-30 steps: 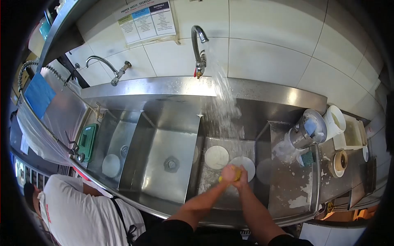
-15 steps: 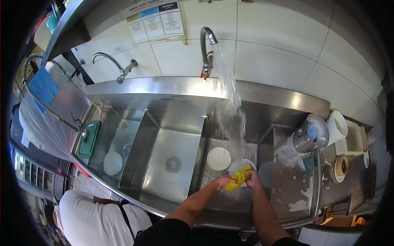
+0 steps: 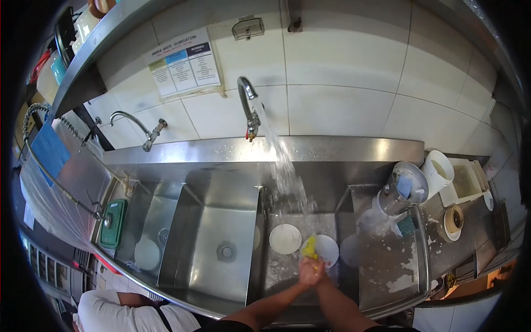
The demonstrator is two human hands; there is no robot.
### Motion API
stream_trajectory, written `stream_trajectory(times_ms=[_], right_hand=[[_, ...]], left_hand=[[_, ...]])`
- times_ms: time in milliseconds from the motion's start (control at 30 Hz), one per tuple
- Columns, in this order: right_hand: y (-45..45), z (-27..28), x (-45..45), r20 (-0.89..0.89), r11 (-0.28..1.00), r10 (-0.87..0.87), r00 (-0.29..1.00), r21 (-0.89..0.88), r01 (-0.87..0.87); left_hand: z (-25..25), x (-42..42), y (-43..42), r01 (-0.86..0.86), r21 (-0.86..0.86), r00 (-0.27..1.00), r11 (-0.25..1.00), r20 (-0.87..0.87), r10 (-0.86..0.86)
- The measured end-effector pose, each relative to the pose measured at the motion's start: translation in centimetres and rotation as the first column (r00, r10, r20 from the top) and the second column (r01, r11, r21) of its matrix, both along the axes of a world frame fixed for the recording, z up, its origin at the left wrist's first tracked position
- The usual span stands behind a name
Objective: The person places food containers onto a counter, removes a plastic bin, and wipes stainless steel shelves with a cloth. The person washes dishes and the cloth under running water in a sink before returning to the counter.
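My left hand (image 3: 306, 271) and my right hand (image 3: 319, 268) are closed together, fingers overlapping, over the right-hand sink basin. A yellow cloth (image 3: 310, 245) is gripped between them, its upper end sticking out above the fingers. Just beyond and to the right of the hands is a white plate (image 3: 329, 250); whether any finger touches its rim I cannot tell. A second white plate (image 3: 285, 239) lies flat on the basin floor, left of the cloth. Water pours from the tap (image 3: 247, 105) into the basin behind the plates.
To the left are a bare steel basin (image 3: 221, 227) and a shallower one holding a white round item (image 3: 147, 254). A metal pot (image 3: 401, 191) and a green scouring pad (image 3: 406, 226) sit on the right drainboard. A person in a white shirt (image 3: 127, 312) is at lower left.
My hands have come together around the yellow cloth, which is now bunched smaller. The right hand has left the plate's right edge. The camera view has tilted upward.
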State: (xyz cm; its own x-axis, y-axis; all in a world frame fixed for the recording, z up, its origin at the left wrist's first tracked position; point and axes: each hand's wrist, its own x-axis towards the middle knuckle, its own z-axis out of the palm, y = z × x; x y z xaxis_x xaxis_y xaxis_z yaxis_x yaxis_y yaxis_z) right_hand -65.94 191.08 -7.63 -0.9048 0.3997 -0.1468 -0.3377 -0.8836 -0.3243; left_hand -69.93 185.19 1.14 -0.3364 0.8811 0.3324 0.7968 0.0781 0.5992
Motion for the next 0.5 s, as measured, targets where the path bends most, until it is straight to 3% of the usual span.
stream_trajectory(times_ms=[33, 67, 100, 133, 167, 200, 233, 267, 300, 333, 367, 400, 433, 467, 500], right_hand=[[0.1, -2.9, -0.5, -0.078, 0.990, -0.011, 0.997, 0.142, 0.022], [0.1, -6.0, -1.4, -0.094, 0.956, -0.034, 0.995, 0.286, 0.059], [0.1, -3.9, -1.9, -0.100, 0.953, -0.045, 0.994, 0.295, 0.073], [-0.6, 0.1, -2.1, 0.199, 0.992, -0.126, 0.972, 0.014, 0.126], [-0.8, 3.7, -2.2, 0.488, 0.938, -0.102, 0.867, -0.242, 0.247], [-0.1, 5.0, -2.1, 0.482, 0.939, -0.104, 0.870, -0.240, 0.245], [0.9, 5.7, -1.6, 0.548, 0.975, -0.040, 0.835, -0.160, 0.152], [2.1, 6.7, -1.2, 0.615, 0.996, 0.011, 0.789, -0.079, 0.048], [3.0, 7.9, -0.6, 0.590, 0.990, 0.130, 0.797, -0.124, -0.070], [3.7, 6.3, 0.1, 0.582, 0.991, 0.126, 0.804, -0.112, -0.074], [4.3, 2.2, 0.9, 0.559, 0.998, 0.008, 0.829, -0.054, 0.026], [4.9, 0.1, 1.0, 0.530, 0.992, -0.106, 0.841, -0.001, 0.125], [5.0, 2.1, 0.9, 0.528, 0.993, -0.104, 0.843, 0.007, 0.118], [3.9, 7.6, 0.8, 0.579, 0.993, -0.069, 0.813, -0.035, 0.109], [3.3, 10.8, 0.6, 0.625, 0.991, -0.035, 0.780, -0.077, 0.106]], left_hand=[[-0.9, -1.0, 0.8, -0.207, -0.041, 0.966, 0.977, 0.152, 0.211], [0.4, -3.1, 1.2, -0.187, -0.170, 0.949, 0.967, 0.224, 0.223], [2.4, -5.6, 2.1, -0.155, -0.294, 0.926, 0.943, 0.290, 0.242], [3.3, -6.7, 2.9, -0.148, -0.287, 0.929, 0.947, 0.289, 0.232], [4.1, -7.6, 3.6, -0.210, -0.213, 0.954, 0.954, 0.169, 0.247], [4.5, -8.2, 3.9, -0.264, -0.133, 0.961, 0.955, 0.042, 0.272], [4.1, -8.1, 4.0, -0.268, -0.128, 0.961, 0.955, 0.030, 0.274], [3.2, -7.1, 4.5, -0.355, -0.109, 0.911, 0.928, 0.181, 0.370], [1.8, -6.1, 5.0, -0.438, -0.101, 0.832, 0.893, 0.331, 0.445], [-2.0, -5.2, 4.8, -0.247, -0.042, 0.894, 0.968, 0.375, 0.244], [-4.7, -5.0, 5.0, -0.047, 0.026, 0.915, 0.999, 0.403, 0.033], [-4.0, -5.5, 5.3, -0.055, 0.039, 0.917, 0.998, 0.397, 0.035], [-3.2, -5.5, 4.9, -0.175, -0.006, 0.927, 0.985, 0.336, 0.166], [-2.6, -5.5, 4.2, -0.292, -0.047, 0.917, 0.955, 0.268, 0.294], [-2.2, -6.3, 3.7, -0.293, -0.044, 0.918, 0.955, 0.267, 0.294]])
